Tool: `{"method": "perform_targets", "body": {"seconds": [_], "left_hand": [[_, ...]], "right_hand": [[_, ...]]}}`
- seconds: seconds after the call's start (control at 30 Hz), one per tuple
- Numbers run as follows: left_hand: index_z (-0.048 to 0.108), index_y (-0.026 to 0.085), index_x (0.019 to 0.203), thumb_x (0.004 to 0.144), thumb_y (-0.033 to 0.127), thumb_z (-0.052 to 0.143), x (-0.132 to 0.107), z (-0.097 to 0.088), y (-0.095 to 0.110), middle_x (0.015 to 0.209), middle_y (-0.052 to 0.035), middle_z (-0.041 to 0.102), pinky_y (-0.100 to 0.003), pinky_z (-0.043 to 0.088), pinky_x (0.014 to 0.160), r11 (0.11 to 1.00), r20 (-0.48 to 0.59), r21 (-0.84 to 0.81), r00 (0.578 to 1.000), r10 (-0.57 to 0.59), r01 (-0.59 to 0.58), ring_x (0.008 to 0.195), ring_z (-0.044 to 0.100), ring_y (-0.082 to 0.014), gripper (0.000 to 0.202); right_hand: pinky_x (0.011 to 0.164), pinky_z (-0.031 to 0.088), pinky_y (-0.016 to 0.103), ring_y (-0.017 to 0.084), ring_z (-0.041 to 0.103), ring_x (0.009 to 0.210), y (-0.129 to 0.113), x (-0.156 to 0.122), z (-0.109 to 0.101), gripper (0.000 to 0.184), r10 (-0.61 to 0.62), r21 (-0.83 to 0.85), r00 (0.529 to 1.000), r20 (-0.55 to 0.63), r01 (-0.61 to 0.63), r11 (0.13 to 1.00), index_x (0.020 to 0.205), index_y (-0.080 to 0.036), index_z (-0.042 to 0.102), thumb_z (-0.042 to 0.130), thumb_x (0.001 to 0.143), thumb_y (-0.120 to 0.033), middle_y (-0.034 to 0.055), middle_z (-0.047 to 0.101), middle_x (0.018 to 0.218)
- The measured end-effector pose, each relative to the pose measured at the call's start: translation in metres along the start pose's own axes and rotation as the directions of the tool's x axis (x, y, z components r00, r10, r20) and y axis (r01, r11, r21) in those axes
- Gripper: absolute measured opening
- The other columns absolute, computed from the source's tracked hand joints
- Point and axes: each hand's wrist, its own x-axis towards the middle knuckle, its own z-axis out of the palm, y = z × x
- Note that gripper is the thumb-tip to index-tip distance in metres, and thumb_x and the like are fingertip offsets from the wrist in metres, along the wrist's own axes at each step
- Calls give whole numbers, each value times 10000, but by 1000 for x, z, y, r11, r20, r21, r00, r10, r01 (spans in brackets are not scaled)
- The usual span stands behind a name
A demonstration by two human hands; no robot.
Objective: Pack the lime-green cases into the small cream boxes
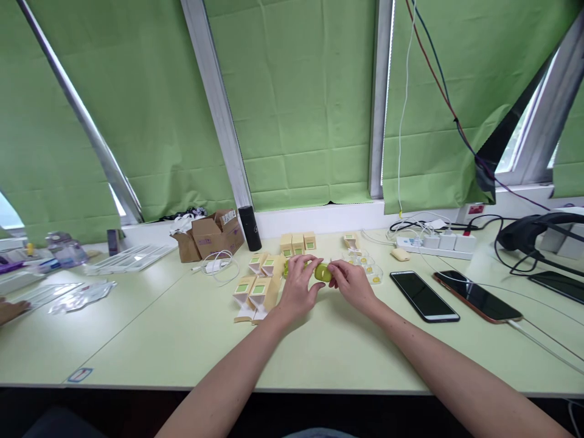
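- I hold one small green piece point(323, 272) between both hands, just above the table point(182, 340). It is nearer to me than the black cylinder point(250, 228) and to that cylinder's right.
- My left hand point(296, 291) is curled round the piece's left end, with thumb and fingertips closed on it. My right hand point(352, 283) pinches the right end the same way.
- The piece looks rounded, smooth and glossy, so I judge it to be light, stiff and a little slippery. A fingertip pinch at the two ends seems the sure hold, and it hardly looks heavy enough to need a whole palm. Whether it comes apart in the middle I cannot tell, as my fingers hide that part.
- Three closed boxes point(298, 243), yellow with green labels, stand in a row just right of the black cylinder. A fourth box point(350, 241) sits further right, apart from the row.
- Four opened boxes point(258, 292) lie nearer to me than the black cylinder, just left of my left hand.
- The clear trays point(370, 272) with yellow dots lie beyond my right hand. I count two or three, but their edges blur together.
- Two phones point(424, 296) lie side by side, well to the right of the black cylinder.
- One cardboard carton point(214, 234) sits just left of the black cylinder, and one power strip point(433, 243) lies far to its right.
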Motion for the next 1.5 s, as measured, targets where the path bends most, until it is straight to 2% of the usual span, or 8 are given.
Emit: {"method": "perform_targets", "body": {"seconds": [0.2, 0.33, 0.47, 0.67, 0.87, 1.0, 1.1, 1.5], "left_hand": [[640, 280, 1368, 922, 185, 706, 0, 2, -2, 1265, -97, 625, -532, 457, 1106, 999, 10, -31, 1000, -12, 13, 1266, 460, -312, 461], [673, 279, 1316, 868, 199, 781, 2, 2, -2, 1239, -85, 650, -511, 455, 1104, 987, -29, -118, 993, -112, 107, 1249, 496, -301, 468], [710, 285, 1254, 820, 182, 817, 5, 0, -2, 1232, -78, 665, -470, 480, 1061, 949, -51, -224, 970, -239, 222, 1218, 554, -290, 459], [705, 285, 1290, 810, 203, 808, 7, 1, -4, 1262, -82, 670, -382, 529, 931, 845, -43, -412, 919, -392, 341, 1068, 641, -235, 498], [698, 227, 1209, 757, 220, 829, 10, 8, -14, 1241, -90, 685, -364, 534, 938, 673, 26, -609, 858, -512, 420, 1033, 662, -208, 471], [658, 194, 1151, 662, 225, 900, 12, 10, -19, 1142, -78, 674, -356, 554, 918, 531, 58, -740, 826, -560, 412, 1000, 677, -199, 547], [620, 191, 1119, 626, 229, 926, 12, 11, -21, 1103, -64, 664, -351, 570, 900, 481, 67, -786, 826, -560, 389, 975, 678, -189, 582], [551, 207, 1130, 626, 197, 914, 12, 7, -18, 1088, -68, 716, -357, 553, 938, 410, 124, -831, 844, -522, 376, 1037, 702, -209, 622]], "right_hand": [[651, 509, 291, 172, 674, 566, -1, -1, 0, 315, 7, 9, 1000, 28, -7, 1000, 908, -229, 708, 501, 1027, -434, -14, 686, 613], [650, 494, 294, 172, 669, 583, -1, 1, -4, 399, -1, -19, 1000, 8, 1, 1000, 824, -226, 690, 469, 1042, -476, 10, 717, 665], [645, 494, 300, 177, 667, 588, 4, 5, -12, 403, 17, -15, 998, -64, -18, 1000, 927, -226, 711, 435, 1050, -492, 23, 757, 744], [695, 446, 300, 196, 682, 689, 9, 14, -32, 368, 22, -264, 986, -167, -66, 962, 899, -245, 714, 431, 1042, -432, 12, 769, 776], [671, 364, 307, 223, 688, 864, 8, 16, -38, 198, 103, -631, 992, -79, -129, 765, 952, -260, 733, 538, 966, -289, 32, 781, 921], [728, 379, 321, 247, 653, 1011, 13, 13, -33, 184, 65, -756, 996, 55, -1, 655, 1005, -229, 735, 598, 890, -185, 69, 766, 1002], [799, 394, 345, 268, 613, 1055, 19, 11, -29, 233, 18, -800, 990, 143, 105, 591, 1057, -203, 738, 624, 860, -155, 91, 754, 1031], [961, 356, 434, 343, 487, 1189, 27, 6, -20, 310, -52, -817, 973, 225, 217, 534, 1148, -188, 725, 675, 842, -199, 163, 659, 1225]]}}
